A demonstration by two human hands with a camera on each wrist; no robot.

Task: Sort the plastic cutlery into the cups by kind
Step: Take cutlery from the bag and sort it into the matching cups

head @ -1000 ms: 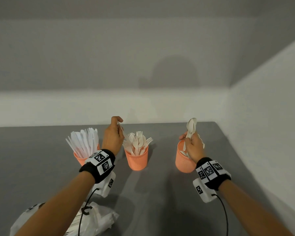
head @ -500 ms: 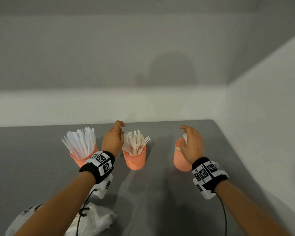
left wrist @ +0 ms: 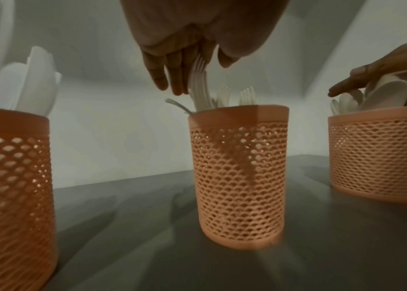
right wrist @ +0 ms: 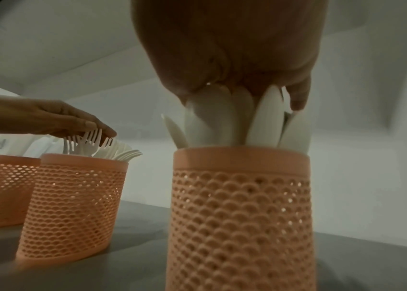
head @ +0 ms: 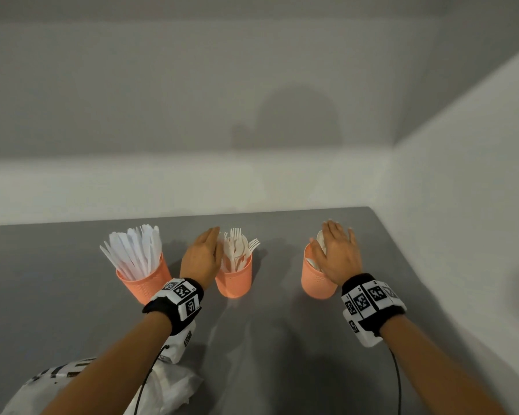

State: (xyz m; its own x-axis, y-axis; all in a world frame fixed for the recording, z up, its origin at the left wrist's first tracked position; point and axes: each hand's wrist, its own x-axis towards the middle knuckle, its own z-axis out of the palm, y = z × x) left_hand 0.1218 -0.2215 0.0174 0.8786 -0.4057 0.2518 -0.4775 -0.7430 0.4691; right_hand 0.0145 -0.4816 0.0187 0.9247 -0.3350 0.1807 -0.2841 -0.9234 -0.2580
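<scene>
Spoons (head: 320, 241) mostly under right hand (head: 339, 255)

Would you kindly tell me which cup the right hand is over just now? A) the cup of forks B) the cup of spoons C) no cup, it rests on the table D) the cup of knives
B: the right hand lies flat over the cup of spoons, fingers straight on the white spoons.

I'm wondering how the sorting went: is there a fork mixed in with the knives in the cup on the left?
No: the head view shows only flat white knives standing in the left cup.
</scene>
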